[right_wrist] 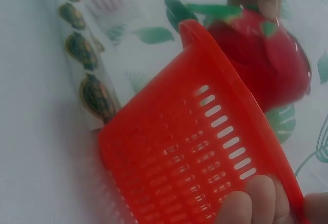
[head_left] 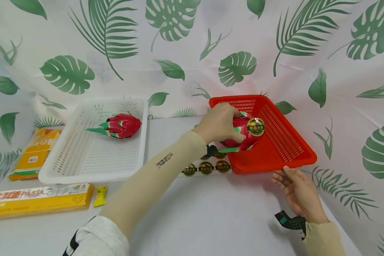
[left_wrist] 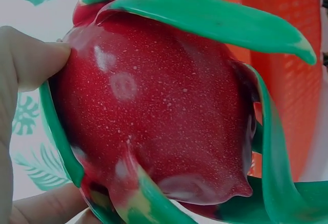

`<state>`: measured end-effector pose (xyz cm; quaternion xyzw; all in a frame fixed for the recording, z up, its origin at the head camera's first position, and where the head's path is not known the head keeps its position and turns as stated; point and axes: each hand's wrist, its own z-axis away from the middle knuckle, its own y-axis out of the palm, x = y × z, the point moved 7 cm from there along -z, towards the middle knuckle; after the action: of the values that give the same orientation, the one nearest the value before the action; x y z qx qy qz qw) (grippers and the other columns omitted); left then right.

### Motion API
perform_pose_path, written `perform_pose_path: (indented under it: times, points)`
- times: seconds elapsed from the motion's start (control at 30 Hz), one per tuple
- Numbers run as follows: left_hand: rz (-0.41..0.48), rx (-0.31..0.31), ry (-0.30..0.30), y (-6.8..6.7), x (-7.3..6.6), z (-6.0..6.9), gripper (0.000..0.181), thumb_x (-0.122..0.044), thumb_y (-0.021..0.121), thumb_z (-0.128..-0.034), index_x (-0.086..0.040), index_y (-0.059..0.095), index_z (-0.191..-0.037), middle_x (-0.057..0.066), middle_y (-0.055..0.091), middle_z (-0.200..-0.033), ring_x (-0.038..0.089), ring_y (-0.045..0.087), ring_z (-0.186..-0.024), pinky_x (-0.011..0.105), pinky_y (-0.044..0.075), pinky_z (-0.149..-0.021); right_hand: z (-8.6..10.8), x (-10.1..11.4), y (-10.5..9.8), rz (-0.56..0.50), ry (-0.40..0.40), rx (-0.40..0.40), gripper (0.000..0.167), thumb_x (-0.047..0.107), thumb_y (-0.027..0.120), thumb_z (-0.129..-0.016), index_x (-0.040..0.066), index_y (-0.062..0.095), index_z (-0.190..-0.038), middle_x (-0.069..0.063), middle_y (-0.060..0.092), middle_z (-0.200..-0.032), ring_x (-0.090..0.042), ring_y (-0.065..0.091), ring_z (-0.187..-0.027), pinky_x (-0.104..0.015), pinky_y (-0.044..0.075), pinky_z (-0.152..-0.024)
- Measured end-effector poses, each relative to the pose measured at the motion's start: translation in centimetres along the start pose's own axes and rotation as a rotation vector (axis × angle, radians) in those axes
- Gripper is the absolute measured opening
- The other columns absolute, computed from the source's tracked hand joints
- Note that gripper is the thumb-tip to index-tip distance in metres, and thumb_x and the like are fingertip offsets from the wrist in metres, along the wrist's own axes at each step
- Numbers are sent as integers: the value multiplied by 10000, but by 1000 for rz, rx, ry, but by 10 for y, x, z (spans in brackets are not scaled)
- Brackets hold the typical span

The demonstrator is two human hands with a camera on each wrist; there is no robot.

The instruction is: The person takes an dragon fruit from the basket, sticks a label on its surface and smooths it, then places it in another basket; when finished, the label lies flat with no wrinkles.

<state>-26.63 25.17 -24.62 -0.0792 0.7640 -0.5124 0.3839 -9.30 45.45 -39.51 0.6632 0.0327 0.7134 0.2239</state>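
Observation:
Above the left part of the red basket (head_left: 284, 142), my left hand (head_left: 220, 122) grips a dragon fruit (head_left: 238, 132). The fruit is red with green leaf tips and bears a round black-and-gold sticker (head_left: 255, 127). In the left wrist view, thumb and fingers hold the glossy fruit (left_wrist: 164, 106) from the left side. My right hand (head_left: 299, 190) pinches the basket's near right rim, its fingers (right_wrist: 261, 198) against the outer wall in the right wrist view. Another dragon fruit (head_left: 128, 126) lies in the white basket (head_left: 99, 165) on the left.
A sheet of round stickers (head_left: 206, 167) lies between the baskets, partly under the left arm. At left are an orange packet (head_left: 35, 153), a yellow pasta box (head_left: 51, 202) and a small yellow wrapped piece (head_left: 100, 196). A leaf-patterned cloth (head_left: 179, 71) rises behind the table.

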Motion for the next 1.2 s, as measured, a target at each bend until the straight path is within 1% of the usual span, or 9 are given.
perform_pose_path:
  times: [0.13, 0.23, 0.37, 0.53, 0.63, 0.73, 0.9, 1.07, 1.2]
  points:
    - [-30, 25, 6, 9, -8, -25, 478, -399, 834, -821, -127, 725, -1199, -45, 707, -1142, 88, 577, -1052, 166, 554, -794, -1, 0, 1, -42, -19, 13, 169, 171, 526, -1090, 81, 642, -1006, -21, 786, -995, -160, 768, -910, -263, 629, -854]
    - [-63, 38, 39, 16, -15, -45, 386, -408, 822, -828, -147, 716, -1092, -63, 700, -1054, 75, 577, -999, 150, 541, -763, -1, -1, 0, -53, -28, 15, 186, 154, 504, -1097, 77, 636, -991, -27, 783, -999, -169, 763, -914, -268, 629, -856]
    - [-129, 57, 49, 26, -18, -70, 323, -428, 808, -842, -160, 678, -968, -67, 678, -976, 75, 569, -951, 161, 527, -754, 0, -4, -1, -61, -37, 24, 198, 138, 484, -1103, 76, 645, -1006, -31, 785, -1013, -168, 763, -916, -269, 628, -861]
    - [-204, 65, -25, 38, -18, -97, 444, -481, 832, -828, -173, 706, -1123, -62, 659, -1105, 73, 553, -1014, 182, 539, -853, 0, -3, -1, -58, -41, 21, 181, 153, 495, -1100, 83, 645, -1026, -23, 786, -1028, -158, 764, -922, -263, 628, -862]
    - [-217, 54, -73, 48, -14, -111, 530, -510, 847, -812, -193, 698, -1211, -63, 655, -1165, 67, 557, -1034, 193, 551, -883, -1, -3, -1, -62, -46, 11, 193, 159, 498, -1101, 93, 643, -992, -18, 787, -1020, -159, 759, -917, -260, 627, -858]
    - [-211, 55, -120, 64, -5, -120, 552, -515, 868, -796, -219, 700, -1230, -82, 672, -1173, 61, 568, -1016, 210, 568, -878, -1, -3, -1, -65, -51, 14, 207, 141, 482, -1105, 102, 641, -979, -18, 788, -1015, -164, 754, -920, -261, 623, -862]
    - [-208, 73, -175, 90, 10, -127, 554, -504, 882, -787, -229, 708, -1235, -88, 675, -1175, 71, 566, -1013, 233, 578, -880, 0, -7, -1, -34, -38, -3, 170, 150, 479, -1107, 116, 615, -1012, -8, 779, -1023, -154, 744, -924, -250, 618, -864]
    - [-222, 65, -204, 102, 21, -135, 546, -482, 876, -805, -239, 713, -1267, -65, 657, -1265, 91, 575, -1045, 255, 580, -949, 0, -5, -1, -35, -52, 2, 151, 142, 468, -1110, 109, 590, -1027, -17, 775, -1028, -154, 744, -920, -252, 619, -860]
    - [-235, 81, -203, 109, 23, -139, 529, -457, 873, -817, -228, 721, -1269, -50, 644, -1269, 100, 564, -1066, 254, 566, -980, 2, -3, -2, -67, -73, 20, 197, 112, 451, -1111, 91, 610, -997, -41, 786, -1017, -166, 754, -912, -261, 623, -856]
